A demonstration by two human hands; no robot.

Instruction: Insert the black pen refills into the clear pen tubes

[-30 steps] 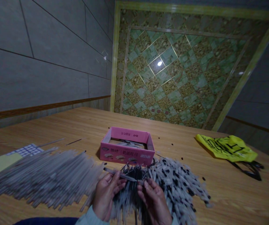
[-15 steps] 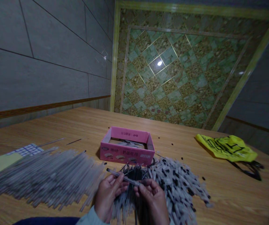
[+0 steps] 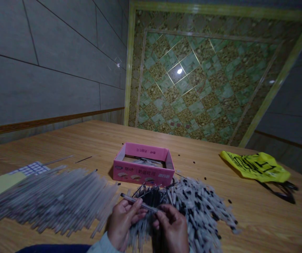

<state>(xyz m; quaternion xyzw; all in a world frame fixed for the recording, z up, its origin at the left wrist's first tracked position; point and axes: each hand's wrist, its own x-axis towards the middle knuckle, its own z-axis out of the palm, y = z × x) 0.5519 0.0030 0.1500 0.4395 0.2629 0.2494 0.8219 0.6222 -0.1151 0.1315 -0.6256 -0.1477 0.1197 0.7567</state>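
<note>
Left hand [image 3: 124, 223] and right hand [image 3: 172, 225] on one slender tube [image 3: 149, 207]

Left hand grips the tube between thumb and fingers, its black end sticking out past them, away from the right hand. Right hand pinches the opposite end; the fingers hide the tip, so whether a second piece is held there cannot be told. The tube is held above a heap of thin, mostly dark rods [image 3: 153, 194], which lies below and between both hands. Just right of the right hand spreads a pile of short clear pieces [image 3: 201, 207] with black parts among them. Left of the left hand, a broad bank of clear tubes [image 3: 58, 200] lies roughly side by side on the worktop [image 3: 95, 137]. Beyond the hands stands an open pink box [image 3: 143, 174] with pale slim pieces [image 3: 147, 161] inside. Past the bank, farther left of the left hand, are a yellow-green sheet [image 3: 2, 184] and a blue-and-white checked sheet [image 3: 32, 168]. Well right of the right hand rests a yellow bag [image 3: 256, 167] with black lettering
</note>
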